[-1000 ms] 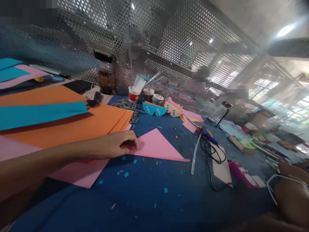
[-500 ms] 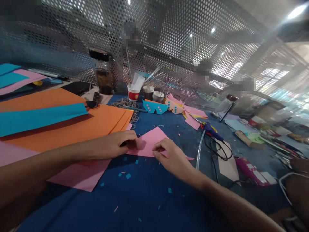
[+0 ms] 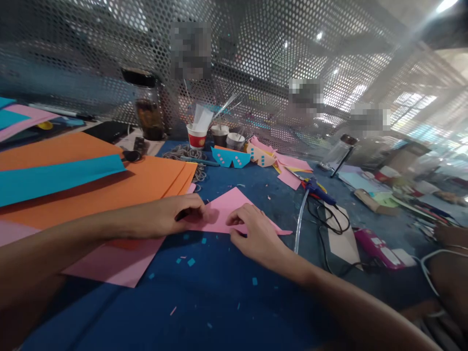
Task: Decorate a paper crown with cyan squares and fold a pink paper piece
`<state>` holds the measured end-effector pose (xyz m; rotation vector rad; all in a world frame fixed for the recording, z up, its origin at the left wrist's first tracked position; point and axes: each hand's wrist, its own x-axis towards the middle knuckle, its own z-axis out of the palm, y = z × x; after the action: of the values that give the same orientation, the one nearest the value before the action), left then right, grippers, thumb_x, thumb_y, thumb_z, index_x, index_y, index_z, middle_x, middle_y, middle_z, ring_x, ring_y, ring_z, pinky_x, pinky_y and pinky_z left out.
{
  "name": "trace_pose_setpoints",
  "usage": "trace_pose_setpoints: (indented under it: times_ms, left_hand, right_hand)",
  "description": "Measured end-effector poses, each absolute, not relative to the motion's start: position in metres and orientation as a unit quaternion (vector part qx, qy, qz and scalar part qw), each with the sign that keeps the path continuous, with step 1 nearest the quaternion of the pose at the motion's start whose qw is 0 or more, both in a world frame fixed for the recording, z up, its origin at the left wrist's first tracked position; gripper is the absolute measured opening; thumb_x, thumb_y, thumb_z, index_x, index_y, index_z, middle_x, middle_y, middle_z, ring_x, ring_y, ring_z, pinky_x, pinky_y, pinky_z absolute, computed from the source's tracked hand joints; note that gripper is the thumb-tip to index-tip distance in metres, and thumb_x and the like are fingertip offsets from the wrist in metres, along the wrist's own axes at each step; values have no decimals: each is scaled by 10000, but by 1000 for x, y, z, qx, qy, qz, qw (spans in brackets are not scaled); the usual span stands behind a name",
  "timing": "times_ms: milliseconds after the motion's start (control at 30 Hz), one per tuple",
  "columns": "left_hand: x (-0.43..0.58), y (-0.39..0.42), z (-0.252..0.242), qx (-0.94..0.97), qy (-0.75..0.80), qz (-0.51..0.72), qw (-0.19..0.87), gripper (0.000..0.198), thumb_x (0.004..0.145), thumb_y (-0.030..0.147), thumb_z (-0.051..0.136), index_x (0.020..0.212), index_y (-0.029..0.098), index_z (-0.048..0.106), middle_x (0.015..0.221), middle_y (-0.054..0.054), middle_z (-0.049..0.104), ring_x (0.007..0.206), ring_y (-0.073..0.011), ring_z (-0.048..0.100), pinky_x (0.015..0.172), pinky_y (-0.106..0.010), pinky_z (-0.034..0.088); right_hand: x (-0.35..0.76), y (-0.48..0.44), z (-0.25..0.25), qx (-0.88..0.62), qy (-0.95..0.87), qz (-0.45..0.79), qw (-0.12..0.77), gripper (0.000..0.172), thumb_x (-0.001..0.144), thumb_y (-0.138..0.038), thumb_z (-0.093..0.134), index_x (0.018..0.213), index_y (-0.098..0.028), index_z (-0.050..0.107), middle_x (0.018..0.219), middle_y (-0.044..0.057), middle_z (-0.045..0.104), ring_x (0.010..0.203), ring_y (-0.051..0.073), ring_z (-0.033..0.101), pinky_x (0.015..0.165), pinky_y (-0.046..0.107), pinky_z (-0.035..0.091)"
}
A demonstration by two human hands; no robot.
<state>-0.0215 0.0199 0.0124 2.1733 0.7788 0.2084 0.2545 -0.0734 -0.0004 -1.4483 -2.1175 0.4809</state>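
A pink sheet of paper (image 3: pixel 234 197), looking folded into a triangle, lies on the blue table with its peak pointing away from me. At its left corner my left hand (image 3: pixel 186 214) is closed, curled fingertips pressed on the paper; the thumb is mostly hidden. A small dark tip shows behind those fingers, too little to name. Over the sheet's right half rests my right hand (image 3: pixel 252 231), fingers loosely bent, the thumb at the front edge and apart from the index finger. A thin pink point (image 3: pixel 286 232) sticks out right of that hand.
Orange sheets (image 3: pixel 153 178) and a blue strip (image 3: pixel 54 180) lie left. Paper glasses (image 3: pixel 231 157) stand before paper cups (image 3: pixel 197 139) and a jar (image 3: pixel 148 109). Right are a glue gun (image 3: pixel 320 191) with its cord, a magenta box (image 3: pixel 378 249) and another person's arm (image 3: pixel 449 278). Blue scraps (image 3: pixel 191 262) dot the front.
The view has shifted slightly. My right thumb and index finger have spread a little further apart at the pink paper's front edge. My left hand stays at the left corner.
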Motion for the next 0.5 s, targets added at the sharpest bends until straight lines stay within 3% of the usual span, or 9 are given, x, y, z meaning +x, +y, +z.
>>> trace_pose_setpoints:
  times_ms: [333, 500]
  left_hand:
    - [-33, 31, 33, 874, 233, 25, 425, 266, 1052, 363, 651, 1286, 295, 757, 1420, -79, 720, 1235, -261, 690, 1063, -341, 553]
    - [-38, 32, 34, 879, 209, 40, 426, 442, 1135, 584, 481, 1302, 288, 764, 1463, -64, 697, 1310, -257, 651, 1120, -332, 514]
  right_hand:
    - [273, -75, 14, -549, -782, 217, 201, 382, 833, 22, 581, 1101, -220, 706, 1189, 41, 756, 1173, 242, 649, 1043, 456, 433]
    - [292, -75, 23, -545, -783, 247, 173, 452, 838, 54, 538, 1157, -219, 707, 1250, 61, 747, 1233, 249, 642, 1077, 469, 458]
